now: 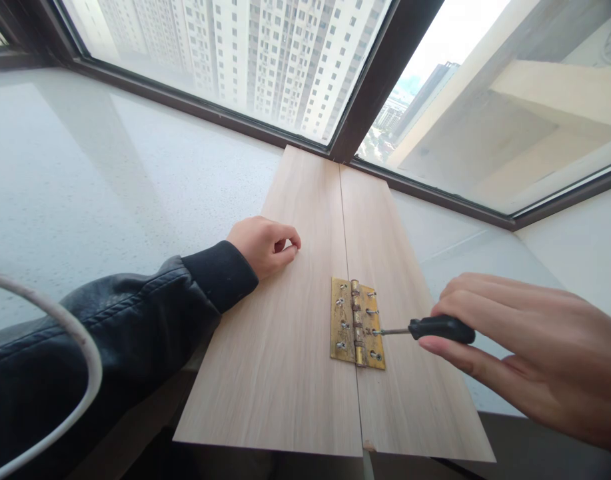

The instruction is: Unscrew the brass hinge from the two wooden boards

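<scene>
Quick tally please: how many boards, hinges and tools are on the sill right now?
Wooden boards: 2
Brass hinge: 1
Screwdriver: 1
Total: 4

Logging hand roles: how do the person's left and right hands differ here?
The left hand is a loose fist resting on the left pale wooden board; the right hand grips a black-handled screwdriver, its tip at the brass hinge. The left arm wears a dark sleeve; the right wrist shows bare. Both are ungloved.
</scene>
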`<action>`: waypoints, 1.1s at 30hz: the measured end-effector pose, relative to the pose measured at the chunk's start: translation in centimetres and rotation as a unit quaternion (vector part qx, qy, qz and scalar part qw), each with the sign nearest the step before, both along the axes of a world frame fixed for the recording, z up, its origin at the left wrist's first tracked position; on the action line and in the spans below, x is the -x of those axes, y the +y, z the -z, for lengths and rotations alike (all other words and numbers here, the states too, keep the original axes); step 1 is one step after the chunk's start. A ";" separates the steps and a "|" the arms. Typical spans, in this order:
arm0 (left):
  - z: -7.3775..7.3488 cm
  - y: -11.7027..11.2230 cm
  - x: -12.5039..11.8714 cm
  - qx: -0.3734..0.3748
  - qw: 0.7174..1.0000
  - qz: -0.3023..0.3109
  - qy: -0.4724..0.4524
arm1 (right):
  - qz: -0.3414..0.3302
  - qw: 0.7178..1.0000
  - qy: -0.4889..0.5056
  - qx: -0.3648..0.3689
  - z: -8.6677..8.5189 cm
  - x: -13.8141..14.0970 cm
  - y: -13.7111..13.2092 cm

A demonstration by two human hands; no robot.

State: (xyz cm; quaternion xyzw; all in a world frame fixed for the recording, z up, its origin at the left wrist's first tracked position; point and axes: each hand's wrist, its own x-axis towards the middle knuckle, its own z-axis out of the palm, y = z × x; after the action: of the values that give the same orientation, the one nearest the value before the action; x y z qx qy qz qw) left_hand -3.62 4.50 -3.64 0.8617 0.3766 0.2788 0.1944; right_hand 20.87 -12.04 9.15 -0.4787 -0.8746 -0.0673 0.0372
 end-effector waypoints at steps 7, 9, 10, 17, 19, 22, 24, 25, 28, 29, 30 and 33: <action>0.0 0.0 -0.1 0.000 1.000 -0.001 0.004 | 0.041 0.998 0.037 -0.012 1.3 1.2 -0.7; 0.0 0.0 -0.1 -0.001 1.000 -0.001 0.002 | 0.045 0.998 0.044 -0.012 1.6 1.5 -0.8; 0.0 0.0 -0.1 -0.001 1.000 0.000 0.002 | 0.046 0.998 0.044 -0.010 1.6 1.5 -0.8; 0.0 0.0 -0.1 -0.001 1.000 -0.006 0.006 | 0.044 0.998 0.015 0.038 0.4 0.1 -0.8; 0.0 0.0 -0.1 0.000 1.000 -0.005 0.007 | 0.032 0.997 -0.007 0.070 0.0 -0.2 -0.7; -0.1 0.0 0.0 0.001 1.000 -0.004 0.007 | 0.042 0.994 -0.014 0.095 -0.4 0.2 -0.5; -0.1 0.0 0.0 0.001 1.000 -0.004 0.007 | 0.066 0.994 -0.005 0.087 -0.4 0.6 -0.3; -0.1 0.0 0.0 0.000 1.000 -0.004 0.007 | 0.076 0.994 0.000 0.076 -0.3 0.8 -0.3; 0.0 0.0 0.0 -0.001 1.000 -0.005 0.007 | 0.092 0.995 0.002 0.027 0.4 1.1 -0.3; 0.0 0.0 0.0 0.000 1.000 -0.004 0.007 | 0.091 0.996 -0.006 0.007 0.6 1.0 -0.4; 0.0 0.0 0.0 0.000 1.000 -0.004 0.007 | 0.091 0.996 -0.019 -0.015 0.8 0.9 -0.5; 0.0 0.0 -0.1 -0.002 1.000 -0.004 0.005 | 0.094 0.992 -0.064 -0.049 1.0 0.5 -0.8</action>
State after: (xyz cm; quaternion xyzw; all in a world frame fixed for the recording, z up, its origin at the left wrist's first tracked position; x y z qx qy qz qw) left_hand -3.56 4.51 -3.61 0.8620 0.3806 0.2759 0.1894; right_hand 20.35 -12.84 8.11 -0.5511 -0.8219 -0.1438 -0.0020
